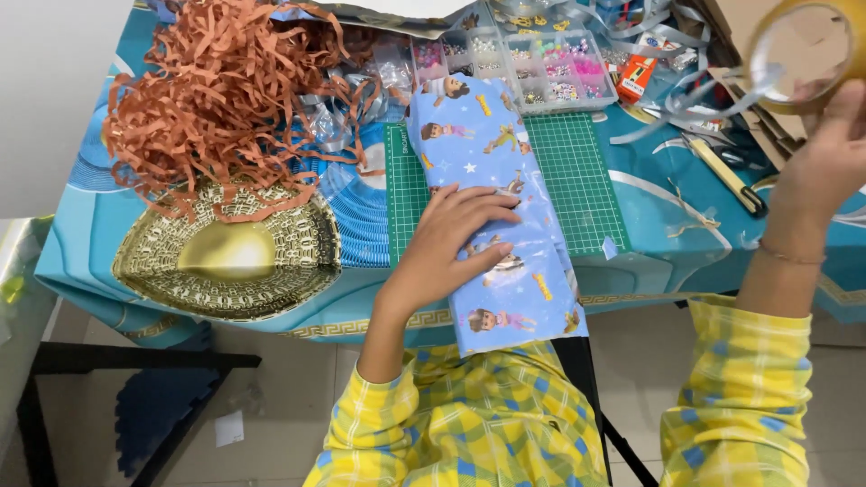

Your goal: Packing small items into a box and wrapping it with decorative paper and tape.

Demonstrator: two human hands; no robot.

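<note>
My left hand (pixel 446 248) lies flat, fingers spread, on a long parcel wrapped in blue cartoon-print paper (pixel 492 194). The parcel rests lengthwise on a green cutting mat (pixel 577 176) and hangs over the table's front edge. My right hand (pixel 825 162) is raised at the upper right and grips a roll of clear tape (pixel 803 50), held above the table. Both arms wear yellow and blue checked sleeves.
A heap of brown shredded paper (pixel 225 90) and a gold patterned dish (pixel 230 261) sit on the left. Behind the mat is a clear bead organiser box (pixel 532 63). A yellow utility knife (pixel 726 171), silver ribbon strips (pixel 672 194) and cardboard (pixel 749 54) lie on the right.
</note>
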